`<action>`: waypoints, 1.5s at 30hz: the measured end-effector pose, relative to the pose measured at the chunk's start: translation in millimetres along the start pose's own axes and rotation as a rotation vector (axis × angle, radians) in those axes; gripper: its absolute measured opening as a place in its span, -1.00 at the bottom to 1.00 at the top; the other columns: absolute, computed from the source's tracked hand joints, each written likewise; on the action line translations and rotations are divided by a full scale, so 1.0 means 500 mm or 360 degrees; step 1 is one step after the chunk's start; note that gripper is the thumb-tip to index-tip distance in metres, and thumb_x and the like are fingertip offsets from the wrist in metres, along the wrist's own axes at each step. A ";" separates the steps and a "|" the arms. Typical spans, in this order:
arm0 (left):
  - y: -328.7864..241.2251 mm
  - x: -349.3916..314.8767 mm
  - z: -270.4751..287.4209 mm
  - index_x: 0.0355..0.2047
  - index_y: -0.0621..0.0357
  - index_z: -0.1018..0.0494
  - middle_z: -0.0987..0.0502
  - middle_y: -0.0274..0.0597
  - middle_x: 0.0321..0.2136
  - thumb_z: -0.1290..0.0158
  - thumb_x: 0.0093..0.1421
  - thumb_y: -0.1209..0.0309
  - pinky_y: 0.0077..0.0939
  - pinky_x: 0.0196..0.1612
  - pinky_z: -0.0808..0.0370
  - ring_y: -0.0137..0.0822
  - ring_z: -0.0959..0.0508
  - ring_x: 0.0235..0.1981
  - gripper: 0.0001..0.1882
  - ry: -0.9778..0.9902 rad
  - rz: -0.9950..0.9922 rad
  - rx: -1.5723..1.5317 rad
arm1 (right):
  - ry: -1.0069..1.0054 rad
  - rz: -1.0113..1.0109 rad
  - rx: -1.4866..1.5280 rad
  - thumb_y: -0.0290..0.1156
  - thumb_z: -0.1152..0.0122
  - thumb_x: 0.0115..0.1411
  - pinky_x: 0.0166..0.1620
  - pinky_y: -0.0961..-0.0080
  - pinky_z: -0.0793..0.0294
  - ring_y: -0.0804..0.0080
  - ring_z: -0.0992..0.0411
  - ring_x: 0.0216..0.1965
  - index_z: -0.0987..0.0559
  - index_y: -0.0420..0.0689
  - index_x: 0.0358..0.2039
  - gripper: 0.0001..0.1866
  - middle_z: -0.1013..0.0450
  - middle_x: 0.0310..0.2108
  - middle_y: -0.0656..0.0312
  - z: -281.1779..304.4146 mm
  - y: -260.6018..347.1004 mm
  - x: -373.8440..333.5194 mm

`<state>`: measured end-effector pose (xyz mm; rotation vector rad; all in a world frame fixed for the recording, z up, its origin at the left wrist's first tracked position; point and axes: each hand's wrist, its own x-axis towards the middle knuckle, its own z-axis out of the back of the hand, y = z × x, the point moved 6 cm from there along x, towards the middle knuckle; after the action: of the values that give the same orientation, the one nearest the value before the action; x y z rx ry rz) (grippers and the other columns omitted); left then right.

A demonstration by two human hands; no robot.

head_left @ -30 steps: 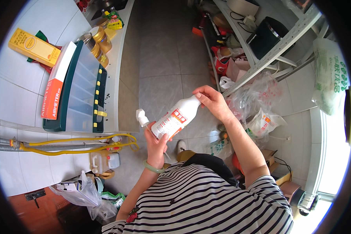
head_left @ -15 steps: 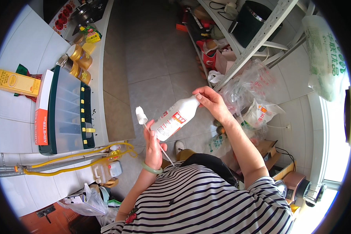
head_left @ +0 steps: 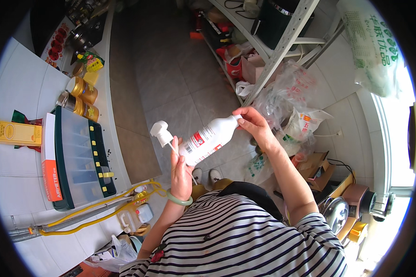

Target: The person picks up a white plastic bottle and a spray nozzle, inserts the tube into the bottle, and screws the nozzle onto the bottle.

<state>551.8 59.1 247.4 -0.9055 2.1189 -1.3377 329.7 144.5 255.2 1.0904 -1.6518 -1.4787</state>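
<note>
A white plastic bottle [head_left: 213,135] with red printing is held on a slant in front of my chest, its neck up to the right. My right hand [head_left: 256,127] is closed round the neck, thumb and fingers pinching near the mouth, whose opening they hide. My left hand [head_left: 181,179], with a pale green bangle on the wrist, is closed on the bottle's base. Between its fingers it also holds the thin dip tube of a white pump head [head_left: 162,134]. The pump head is off the bottle and sticks out to the left of it.
On the left counter stand a lidded storage box [head_left: 78,159], gold-lidded jars [head_left: 84,90] and a yellow carton [head_left: 16,133]. Yellow hose [head_left: 83,225] runs below. A metal shelf [head_left: 282,51] is at the right, with plastic bags [head_left: 305,122] and a cardboard box [head_left: 316,173] nearby.
The bottle has turned in my hands, so its label shows differently. The pump head has tilted and its spout now shows. My view has shifted a little; both hands keep their holds.
</note>
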 end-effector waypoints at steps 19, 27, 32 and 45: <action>0.023 0.012 0.096 0.27 -0.02 -0.06 -0.26 -0.27 0.12 0.18 0.32 0.21 -0.13 0.21 -0.21 -0.27 -0.27 0.17 -0.47 -0.0103 0.0325 -0.0788 | -0.0007 0.0131 0.0338 -0.54 -0.09 0.21 0.11 0.45 -0.31 0.48 -0.33 -0.02 -0.43 -0.14 -0.13 -0.80 -0.37 -0.08 0.28 -0.059 -0.050 -0.011; 0.025 0.010 0.118 0.21 0.10 -0.13 -0.20 -0.20 0.15 0.20 0.32 0.26 -0.17 0.21 -0.20 -0.25 -0.25 0.17 -0.53 -0.0210 0.0254 -0.0615 | -0.0355 -0.0347 0.0578 -0.47 -0.06 0.25 0.04 0.55 -0.40 0.47 -0.39 -0.04 -0.41 -0.26 0.00 -0.69 -0.43 -0.09 0.18 -0.092 -0.065 -0.023; -0.023 0.023 0.119 0.12 0.24 -0.22 -0.22 -0.13 0.16 0.30 0.30 0.37 -0.29 0.26 -0.09 -0.25 -0.20 0.21 -0.59 -0.0116 -0.0169 0.0078 | -0.0578 -0.0755 0.0975 -0.47 -0.06 0.24 -0.08 0.61 -0.49 0.48 -0.45 -0.14 -0.44 -0.27 -0.05 -0.72 -0.47 -0.13 0.16 -0.100 -0.151 -0.054; -0.016 0.043 0.128 0.11 0.24 -0.26 -0.27 -0.12 0.14 0.26 0.31 0.34 -0.29 0.23 -0.20 -0.28 -0.25 0.16 -0.60 -0.0218 0.0020 -0.0503 | -0.0476 -0.0237 0.0768 -0.55 -0.11 0.17 -0.12 0.67 -0.46 0.49 -0.45 -0.08 -0.43 -0.15 0.00 -0.65 -0.48 -0.06 0.16 -0.103 -0.068 -0.065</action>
<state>583.7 2.6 227.4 -1.0715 2.2593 -0.9188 395.0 150.7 230.8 1.3158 -2.2612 -1.4237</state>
